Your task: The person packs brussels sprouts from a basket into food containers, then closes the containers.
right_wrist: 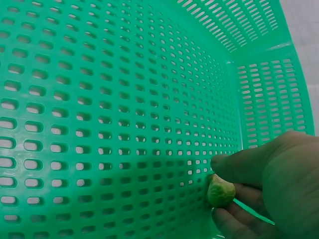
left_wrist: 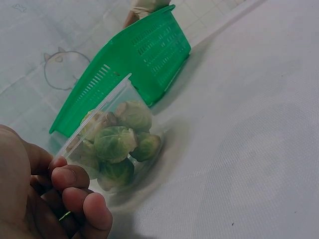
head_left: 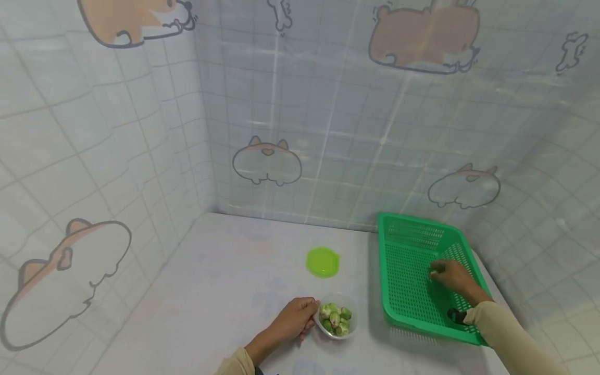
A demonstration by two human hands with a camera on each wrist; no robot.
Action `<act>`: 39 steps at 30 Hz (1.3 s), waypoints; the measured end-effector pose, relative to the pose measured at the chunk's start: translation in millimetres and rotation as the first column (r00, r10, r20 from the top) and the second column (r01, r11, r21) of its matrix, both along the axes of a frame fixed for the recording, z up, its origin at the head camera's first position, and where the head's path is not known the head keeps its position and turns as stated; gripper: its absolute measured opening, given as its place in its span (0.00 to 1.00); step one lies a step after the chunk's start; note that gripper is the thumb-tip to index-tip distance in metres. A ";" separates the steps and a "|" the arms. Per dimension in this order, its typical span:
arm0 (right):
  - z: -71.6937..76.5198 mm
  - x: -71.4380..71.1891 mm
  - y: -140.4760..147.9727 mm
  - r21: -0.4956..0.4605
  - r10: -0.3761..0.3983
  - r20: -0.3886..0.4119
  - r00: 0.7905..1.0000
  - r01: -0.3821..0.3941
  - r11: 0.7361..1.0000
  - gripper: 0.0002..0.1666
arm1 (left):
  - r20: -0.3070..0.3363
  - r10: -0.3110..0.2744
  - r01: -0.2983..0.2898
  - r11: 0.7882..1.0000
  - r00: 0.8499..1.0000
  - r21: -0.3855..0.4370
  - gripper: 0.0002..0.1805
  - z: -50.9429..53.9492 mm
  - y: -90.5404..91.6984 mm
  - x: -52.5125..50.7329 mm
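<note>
My left hand (head_left: pixel 296 316) pinches the rim of a clear plastic bowl (left_wrist: pixel 149 185) between thumb and fingers. Several Brussels sprouts (head_left: pixel 335 317) fill the bowl, which stands upright on the table; they show through its wall in the left wrist view. Over on the right, my right hand (head_left: pixel 451 275) reaches down inside a green perforated basket (head_left: pixel 385 271). Seen from the right wrist, its thumb and fingers hold a single Brussels sprout (right_wrist: pixel 221 192) close to the basket's floor and side.
A lime-green round lid (head_left: pixel 323 262) lies flat on the white table (head_left: pixel 211 281), behind the bowl. The basket stands to the right of both, near the back wall curtain (head_left: pixel 337 130) with cartoon dogs. Similar sheets enclose the left and right sides.
</note>
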State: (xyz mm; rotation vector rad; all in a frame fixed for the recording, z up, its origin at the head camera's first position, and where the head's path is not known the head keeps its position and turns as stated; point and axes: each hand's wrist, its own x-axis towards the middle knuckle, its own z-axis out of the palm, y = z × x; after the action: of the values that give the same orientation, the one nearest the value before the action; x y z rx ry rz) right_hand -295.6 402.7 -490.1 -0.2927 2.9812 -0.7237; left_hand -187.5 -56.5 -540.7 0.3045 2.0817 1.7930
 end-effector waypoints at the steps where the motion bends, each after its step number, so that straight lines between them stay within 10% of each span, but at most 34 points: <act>1: 0.2 0.1 -0.2 0.000 -0.003 0.002 1.000 0.003 1.000 0.25 | -0.001 0.000 0.000 1.000 1.000 0.002 0.24 -0.1 -0.2 0.1; 22: -6.0 -1.8 -2.1 0.074 0.003 -0.104 0.995 0.004 0.997 0.12 | -0.017 -0.003 0.003 1.000 1.000 -0.003 0.24 -2.2 -1.3 1.4; 39: 7.6 13.2 -17.5 -0.141 0.008 -0.010 1.000 -0.010 0.990 0.21 | 0.002 0.003 -0.003 1.000 1.000 -0.017 0.24 -1.3 -2.9 -2.4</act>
State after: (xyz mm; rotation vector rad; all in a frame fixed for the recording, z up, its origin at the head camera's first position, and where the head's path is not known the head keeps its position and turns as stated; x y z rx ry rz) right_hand -282.4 385.2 -482.5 -0.3175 2.9403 -0.9367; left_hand -189.8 -59.4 -542.0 0.2944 2.0967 1.7754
